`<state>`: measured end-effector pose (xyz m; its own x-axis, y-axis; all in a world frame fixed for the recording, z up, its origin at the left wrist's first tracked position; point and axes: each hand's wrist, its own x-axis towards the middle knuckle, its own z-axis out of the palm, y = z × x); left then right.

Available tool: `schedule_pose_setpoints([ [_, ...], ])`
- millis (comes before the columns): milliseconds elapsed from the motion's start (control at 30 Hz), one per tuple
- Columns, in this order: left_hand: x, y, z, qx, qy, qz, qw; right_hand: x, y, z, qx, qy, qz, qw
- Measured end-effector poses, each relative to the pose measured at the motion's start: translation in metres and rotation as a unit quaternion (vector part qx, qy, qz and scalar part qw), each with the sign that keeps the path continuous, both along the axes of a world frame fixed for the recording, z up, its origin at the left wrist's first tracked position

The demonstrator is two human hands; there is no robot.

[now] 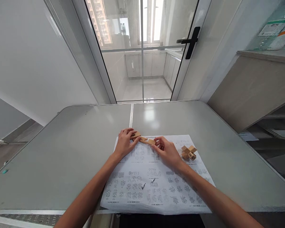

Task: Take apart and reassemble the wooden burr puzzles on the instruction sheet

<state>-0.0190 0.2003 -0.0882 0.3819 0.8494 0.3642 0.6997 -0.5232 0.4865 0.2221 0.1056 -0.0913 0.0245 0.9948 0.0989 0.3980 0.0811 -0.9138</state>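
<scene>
My left hand (123, 144) is closed around a light wooden puzzle piece (136, 135) at the far edge of the printed sheet (133, 202). From there a notched wooden puzzle piece (143, 139) runs to the right, its left end by my left thumb. The fingers and thumb of my right hand (167, 152) pinch the right end of this notched piece. Whether the two pieces are joined or only touching, I cannot tell. To the right of my right hand, an assembled wooden burr puzzle (189, 152) with a dark marking rests on the sheet.
The sheet carries rows of line diagrams and two handwritten ticks. It lies on a grey table (61, 164) with a pale seam (131, 115). Beyond the table stands a glass door with a black handle (192, 41). Shelving (254, 88) is on the right.
</scene>
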Motion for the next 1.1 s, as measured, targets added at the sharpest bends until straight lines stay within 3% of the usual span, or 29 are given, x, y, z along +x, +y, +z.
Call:
schedule_pose_setpoints([
  [300,0.0,0.0,0.001,-0.001,-0.009,-0.004,1.0,-0.002,-0.001,-0.003,0.007,-0.014,-0.003,1.0],
  [500,-0.02,0.006,0.018,-0.048,0.018,-0.107,0.993,-0.004,0.0,-0.008,0.007,-0.027,-0.017,0.999],
  [633,-0.028,0.005,0.027,-0.031,0.042,-0.139,0.989,-0.008,-0.002,-0.007,0.005,-0.041,-0.011,0.999],
  [867,-0.024,0.0,0.029,0.002,0.074,-0.152,0.986,-0.014,-0.008,-0.001,0.024,-0.078,0.054,0.995],
  [1100,-0.027,0.0,0.031,-0.001,0.073,-0.156,0.985,-0.014,-0.01,-0.001,0.057,-0.105,0.172,0.978],
])
